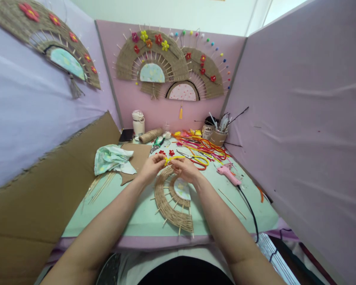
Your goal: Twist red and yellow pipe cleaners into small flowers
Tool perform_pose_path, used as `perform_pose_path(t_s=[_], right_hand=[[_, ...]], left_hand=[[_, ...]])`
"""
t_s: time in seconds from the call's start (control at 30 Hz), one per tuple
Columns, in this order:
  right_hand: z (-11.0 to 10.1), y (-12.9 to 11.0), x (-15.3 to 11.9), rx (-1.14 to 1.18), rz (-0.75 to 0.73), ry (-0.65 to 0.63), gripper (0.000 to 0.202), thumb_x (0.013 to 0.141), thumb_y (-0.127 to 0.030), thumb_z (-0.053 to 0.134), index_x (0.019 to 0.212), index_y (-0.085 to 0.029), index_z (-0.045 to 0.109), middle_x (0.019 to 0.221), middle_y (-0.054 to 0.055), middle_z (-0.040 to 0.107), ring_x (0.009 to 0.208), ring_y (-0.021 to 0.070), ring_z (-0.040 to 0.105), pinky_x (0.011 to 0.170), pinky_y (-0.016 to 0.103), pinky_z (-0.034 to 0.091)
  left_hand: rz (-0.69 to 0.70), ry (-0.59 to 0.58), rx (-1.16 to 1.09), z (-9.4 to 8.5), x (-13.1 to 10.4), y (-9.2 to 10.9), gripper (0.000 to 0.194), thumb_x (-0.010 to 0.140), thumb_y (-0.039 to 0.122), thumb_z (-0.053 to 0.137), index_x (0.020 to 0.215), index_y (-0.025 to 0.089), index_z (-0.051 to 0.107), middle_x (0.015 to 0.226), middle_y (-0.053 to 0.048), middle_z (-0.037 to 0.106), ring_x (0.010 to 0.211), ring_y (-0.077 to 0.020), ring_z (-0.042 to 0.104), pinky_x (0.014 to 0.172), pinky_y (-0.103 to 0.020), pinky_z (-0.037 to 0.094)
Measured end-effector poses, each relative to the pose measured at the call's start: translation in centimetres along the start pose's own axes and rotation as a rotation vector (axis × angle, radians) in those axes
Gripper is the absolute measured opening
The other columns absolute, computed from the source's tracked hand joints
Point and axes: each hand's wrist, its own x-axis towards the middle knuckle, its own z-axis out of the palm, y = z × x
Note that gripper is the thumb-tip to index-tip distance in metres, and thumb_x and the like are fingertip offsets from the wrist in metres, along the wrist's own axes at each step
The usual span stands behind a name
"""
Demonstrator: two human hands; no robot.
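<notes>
Between my two hands, above the middle of the table, is a yellow pipe cleaner [175,157]. Its left end, bent into a small loop, is pinched by my left hand [153,167]. The fingers of my right hand [186,169] are closed on the same pipe cleaner, just to the right. Below them lies a twine-woven half-round fan [169,208] with thin sticks poking from its edge and a pale patterned centre. Small red pipe-cleaner flowers [171,152] rest just beyond my hands. Scissors [200,160] with yellow and orange handles lie right of my right hand.
A pink glue gun [229,175] with a black cord lies at right. Behind are loose pipe cleaners [206,146], a pot of sticks [218,137], a twine roll [150,135] and a white bottle [138,123]. Patterned cloth [111,158] covers part of some cardboard [141,154] at left.
</notes>
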Motion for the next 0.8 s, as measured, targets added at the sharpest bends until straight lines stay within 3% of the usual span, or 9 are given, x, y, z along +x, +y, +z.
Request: perform_pose_path(t_s=[0.1, 0.17, 0.33, 0.43, 0.6, 0.7, 0.8], right_hand=[[-0.1, 0.0, 0.1, -0.229, -0.270, 0.078, 0.035, 0.064, -0.027, 0.071, 0.096, -0.021, 0.060, 0.090, 0.001, 0.062, 0.068, 0.0097, 0.053, 0.059, 0.022, 0.041], [-0.2, 0.0, 0.1, -0.359, -0.402, 0.078, 0.032, 0.067, -0.026, 0.069, 0.098, -0.023, 0.061, 0.101, 0.002, 0.062, 0.080, 0.0126, 0.056, 0.070, 0.026, 0.044], [0.0, 0.1, 0.0, -0.593, -0.605, 0.095, 0.013, 0.075, -0.029, 0.064, 0.085, -0.021, 0.066, 0.088, 0.004, 0.063, 0.082, 0.0161, 0.057, 0.074, 0.029, 0.044], [0.2, 0.0, -0.2, -0.659, -0.638, 0.120, 0.011, 0.075, -0.030, 0.063, 0.078, -0.020, 0.067, 0.080, 0.004, 0.063, 0.079, 0.0167, 0.057, 0.075, 0.030, 0.044], [0.4, 0.3, -0.1, -0.593, -0.490, 0.190, 0.016, 0.074, -0.034, 0.062, 0.076, -0.019, 0.066, 0.079, 0.003, 0.063, 0.073, 0.0153, 0.056, 0.068, 0.027, 0.042], [0.6, 0.8, 0.1, -0.428, -0.279, 0.179, 0.020, 0.072, -0.036, 0.062, 0.065, -0.017, 0.061, 0.062, -0.001, 0.055, 0.057, 0.0103, 0.047, 0.055, 0.023, 0.036], [0.9, 1.2, 0.3, -0.118, -0.027, 0.110, 0.025, 0.066, -0.034, 0.065, 0.055, -0.017, 0.050, 0.049, -0.005, 0.040, 0.046, 0.0059, 0.032, 0.044, 0.021, 0.024]], left_hand=[[-0.356, -0.063, -0.411, -0.7, 0.3, 0.1, 0.015, 0.070, 0.003, 0.060, 0.082, 0.013, 0.057, 0.073, -0.002, 0.058, 0.064, -0.0078, 0.056, 0.063, -0.019, 0.047], [-0.479, -0.058, -0.545, -1.1, 0.2, 0.2, 0.017, 0.071, -0.002, 0.055, 0.081, 0.012, 0.055, 0.072, -0.003, 0.058, 0.064, -0.0077, 0.057, 0.061, -0.017, 0.047], [-0.567, -0.068, -0.631, -1.1, 0.0, 0.5, 0.016, 0.075, -0.004, 0.049, 0.082, 0.009, 0.055, 0.071, -0.004, 0.058, 0.063, -0.0077, 0.058, 0.059, -0.016, 0.049], [-0.566, -0.080, -0.591, -0.8, -0.1, 0.6, 0.014, 0.074, -0.003, 0.052, 0.079, 0.009, 0.057, 0.071, -0.005, 0.059, 0.062, -0.0072, 0.058, 0.059, -0.016, 0.049], [-0.365, -0.077, -0.425, -0.2, 0.0, 0.3, 0.015, 0.067, 0.005, 0.066, 0.079, 0.011, 0.060, 0.072, -0.003, 0.060, 0.062, -0.0067, 0.056, 0.062, -0.018, 0.047], [-0.091, 0.016, -0.135, 0.2, -0.1, -0.1, 0.015, 0.066, 0.017, 0.069, 0.077, 0.014, 0.060, 0.073, -0.001, 0.060, 0.066, -0.0096, 0.056, 0.068, -0.023, 0.047], [0.211, 0.086, 0.279, 0.5, -0.3, -0.3, 0.010, 0.068, 0.021, 0.066, 0.076, 0.016, 0.062, 0.078, -0.002, 0.062, 0.074, -0.0132, 0.057, 0.075, -0.027, 0.045]])
